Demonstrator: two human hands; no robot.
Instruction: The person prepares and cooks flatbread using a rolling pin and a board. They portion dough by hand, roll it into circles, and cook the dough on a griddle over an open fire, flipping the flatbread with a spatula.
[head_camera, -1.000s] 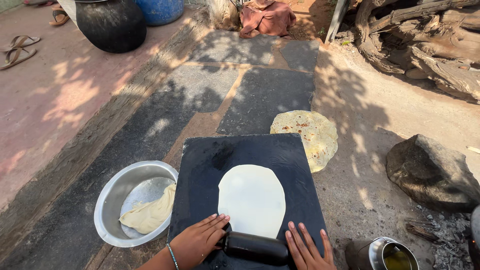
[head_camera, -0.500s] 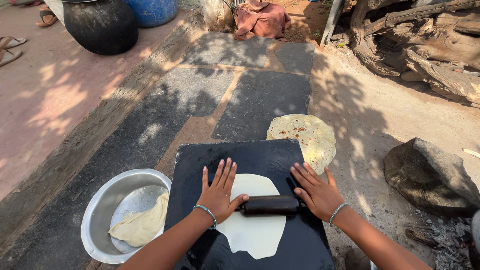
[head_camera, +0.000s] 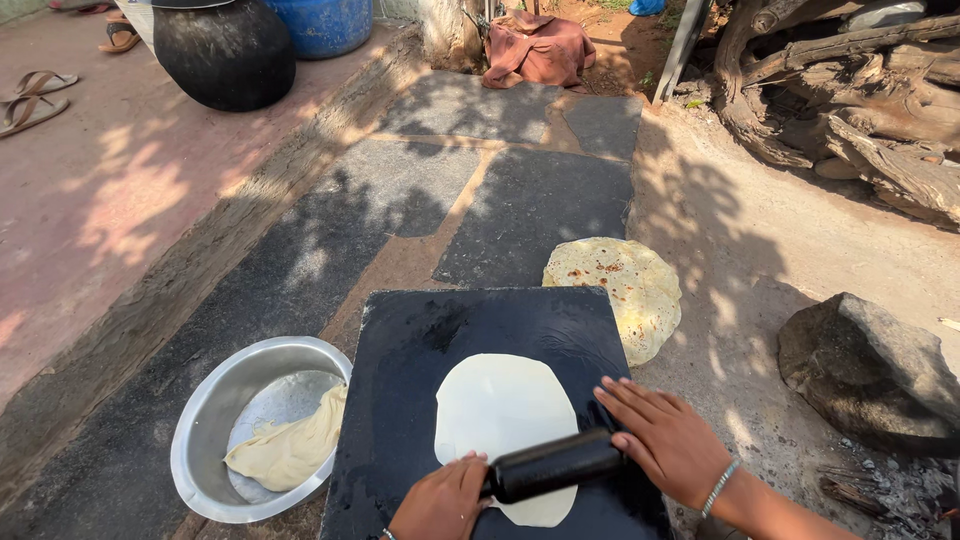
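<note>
Hands, two, left hand (head_camera: 440, 503) and right hand (head_camera: 665, 438) flat on one rolling pin (head_camera: 555, 464) over one dough round (head_camera: 505, 425).

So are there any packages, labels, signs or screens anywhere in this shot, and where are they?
None in view: no package, label, sign or screen.
The only containers are unmarked:
steel bowl, round and silvery, left of the black board, with dough in it;
black pot, round, top left;
blue drum, beside the pot, cut off by the top edge.
</note>
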